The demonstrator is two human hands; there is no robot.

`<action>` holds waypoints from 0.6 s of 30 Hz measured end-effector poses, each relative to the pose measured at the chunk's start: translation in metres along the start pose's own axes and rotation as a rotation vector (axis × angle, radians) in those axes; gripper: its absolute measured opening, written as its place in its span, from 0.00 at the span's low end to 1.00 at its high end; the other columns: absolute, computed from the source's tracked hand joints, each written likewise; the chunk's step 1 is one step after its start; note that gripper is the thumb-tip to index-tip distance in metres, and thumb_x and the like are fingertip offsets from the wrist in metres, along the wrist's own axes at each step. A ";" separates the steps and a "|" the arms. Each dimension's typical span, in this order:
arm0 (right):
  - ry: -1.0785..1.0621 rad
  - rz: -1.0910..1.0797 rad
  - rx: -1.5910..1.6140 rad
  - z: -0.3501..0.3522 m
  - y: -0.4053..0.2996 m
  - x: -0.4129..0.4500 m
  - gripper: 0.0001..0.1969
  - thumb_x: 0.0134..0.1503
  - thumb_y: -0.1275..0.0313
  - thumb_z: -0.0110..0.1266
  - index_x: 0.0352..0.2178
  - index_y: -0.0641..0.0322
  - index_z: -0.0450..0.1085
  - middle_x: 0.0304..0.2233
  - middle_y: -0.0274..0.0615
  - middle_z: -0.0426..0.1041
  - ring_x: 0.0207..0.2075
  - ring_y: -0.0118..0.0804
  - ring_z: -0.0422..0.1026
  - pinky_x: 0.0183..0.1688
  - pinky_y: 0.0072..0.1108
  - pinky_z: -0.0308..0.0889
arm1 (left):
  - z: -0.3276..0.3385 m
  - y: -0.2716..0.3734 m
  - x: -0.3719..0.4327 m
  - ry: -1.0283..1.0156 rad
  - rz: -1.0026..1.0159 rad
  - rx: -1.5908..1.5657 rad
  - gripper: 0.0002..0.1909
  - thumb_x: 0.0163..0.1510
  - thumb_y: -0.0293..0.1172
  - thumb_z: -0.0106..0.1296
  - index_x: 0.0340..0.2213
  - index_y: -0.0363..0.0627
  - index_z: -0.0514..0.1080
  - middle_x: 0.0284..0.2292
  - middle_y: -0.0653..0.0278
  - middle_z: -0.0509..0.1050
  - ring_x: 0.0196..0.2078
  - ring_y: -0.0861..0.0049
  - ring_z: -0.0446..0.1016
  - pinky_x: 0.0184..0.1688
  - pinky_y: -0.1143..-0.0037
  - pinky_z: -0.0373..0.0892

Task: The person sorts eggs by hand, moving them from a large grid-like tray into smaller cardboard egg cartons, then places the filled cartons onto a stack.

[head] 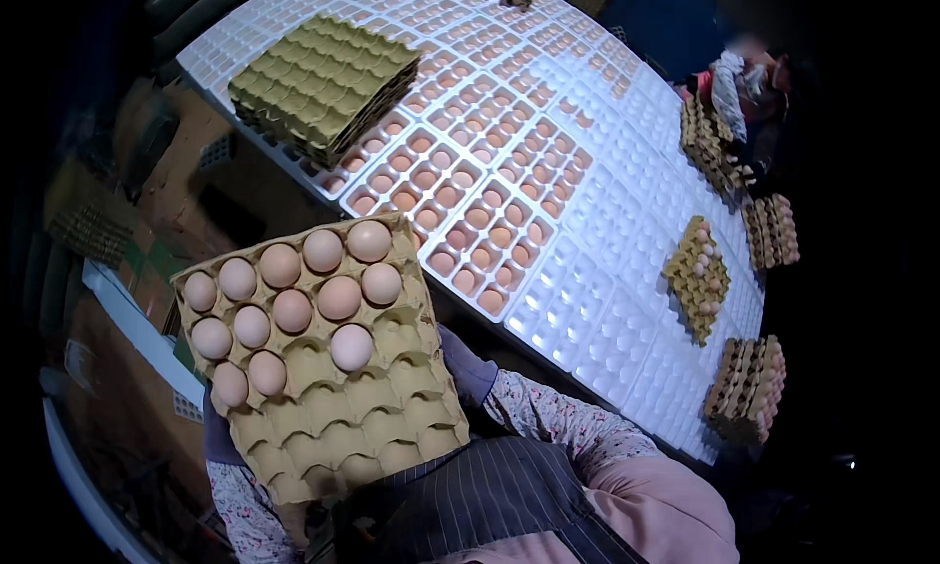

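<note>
A yellowish molded-pulp egg tray (352, 417) is held up before my body, tilted towards me. Several pale brown eggs (339, 297) sit in its far rows, while the cups nearer to me hold none. Both my hands are out of sight behind the tray. My left sleeve (242, 512), floral with a dark cuff, runs up to the tray's left side. The right sleeve (551, 410) reaches its right edge. Just past the tray, white plastic egg trays (422, 171) on a large table hold brown eggs (499, 236) in their cups.
A stack of pulp trays (323, 83) rests on the table's left part. To the right are a pulp tray with eggs (699, 279) and a stacked load of egg-filled trays (745, 391). Bare white trays (562, 296) lie nearby. Another person (734, 98) is at the far side.
</note>
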State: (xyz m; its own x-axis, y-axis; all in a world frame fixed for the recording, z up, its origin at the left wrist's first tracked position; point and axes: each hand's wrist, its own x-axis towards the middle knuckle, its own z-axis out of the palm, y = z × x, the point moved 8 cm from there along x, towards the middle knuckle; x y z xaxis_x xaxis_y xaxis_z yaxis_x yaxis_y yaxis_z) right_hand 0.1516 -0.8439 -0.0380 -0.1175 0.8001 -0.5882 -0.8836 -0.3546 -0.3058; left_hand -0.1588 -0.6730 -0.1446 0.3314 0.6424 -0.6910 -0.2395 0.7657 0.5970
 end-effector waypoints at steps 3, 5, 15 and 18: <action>0.087 -0.147 0.203 -0.018 -0.030 -0.039 0.22 0.64 0.55 0.41 0.55 0.52 0.62 0.50 0.37 0.71 0.47 0.39 0.71 0.50 0.32 0.68 | 0.084 0.061 0.015 -0.204 -0.047 0.139 0.24 0.64 0.42 0.40 0.57 0.46 0.60 0.51 0.59 0.70 0.50 0.68 0.71 0.51 0.66 0.70; 0.188 -0.220 0.227 -0.029 -0.055 -0.060 0.23 0.63 0.52 0.42 0.54 0.52 0.63 0.48 0.38 0.72 0.45 0.41 0.72 0.48 0.33 0.69 | 0.170 0.082 0.022 -0.376 -0.116 0.212 0.24 0.64 0.42 0.40 0.57 0.45 0.60 0.51 0.58 0.70 0.50 0.68 0.71 0.51 0.66 0.70; 0.225 -0.532 0.220 -0.104 -0.171 -0.050 0.18 0.65 0.64 0.39 0.53 0.56 0.64 0.48 0.39 0.73 0.47 0.42 0.72 0.51 0.37 0.68 | 0.422 0.075 0.073 -0.351 -0.153 0.570 0.25 0.59 0.47 0.51 0.53 0.49 0.67 0.49 0.59 0.73 0.49 0.67 0.74 0.51 0.63 0.72; 0.286 -0.474 -0.198 -0.162 -0.164 -0.028 0.20 0.65 0.62 0.40 0.56 0.58 0.61 0.50 0.37 0.71 0.48 0.36 0.71 0.51 0.28 0.67 | 0.416 0.057 0.105 -0.408 -0.351 0.531 0.26 0.58 0.49 0.52 0.52 0.49 0.68 0.49 0.60 0.74 0.48 0.68 0.74 0.50 0.66 0.71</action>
State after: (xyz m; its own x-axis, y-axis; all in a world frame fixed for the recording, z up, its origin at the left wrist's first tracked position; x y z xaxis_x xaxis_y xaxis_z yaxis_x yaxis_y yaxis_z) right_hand 0.3736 -0.8867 -0.0929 0.4210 0.7408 -0.5234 -0.7049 -0.0959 -0.7028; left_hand 0.2419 -0.5754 -0.0138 0.6431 0.2219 -0.7329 0.3799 0.7386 0.5569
